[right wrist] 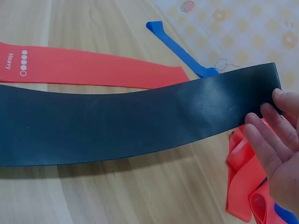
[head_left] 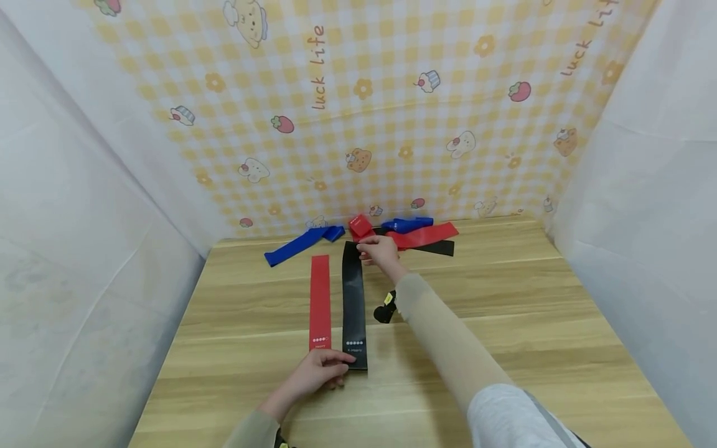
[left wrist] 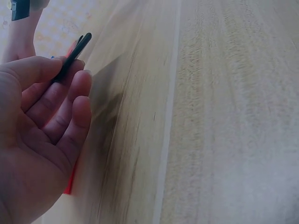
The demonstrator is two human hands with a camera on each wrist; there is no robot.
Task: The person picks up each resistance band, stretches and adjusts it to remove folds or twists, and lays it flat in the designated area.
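A black resistance band (head_left: 353,298) marked "X-Heavy" stretches lengthwise between both hands. At its near end, my left hand (head_left: 312,375) pinches it between thumb and fingers; the left wrist view shows the folded edge of the black band (left wrist: 72,58) standing off the table. My right hand (head_left: 382,252) pinches the far corner. In the right wrist view the black band (right wrist: 117,126) sags in the middle, with its held end raised. Just left of it a red resistance band (head_left: 320,298) marked "Heavy" lies flat, its near end partly hidden by my left hand.
A blue band (head_left: 297,246) lies at the back left of the wooden table (head_left: 235,348). Behind my right hand is a loose pile with a red band (head_left: 426,236), a blue band (head_left: 411,224) and a black band (head_left: 439,248). A patterned cloth (head_left: 358,124) hangs behind.
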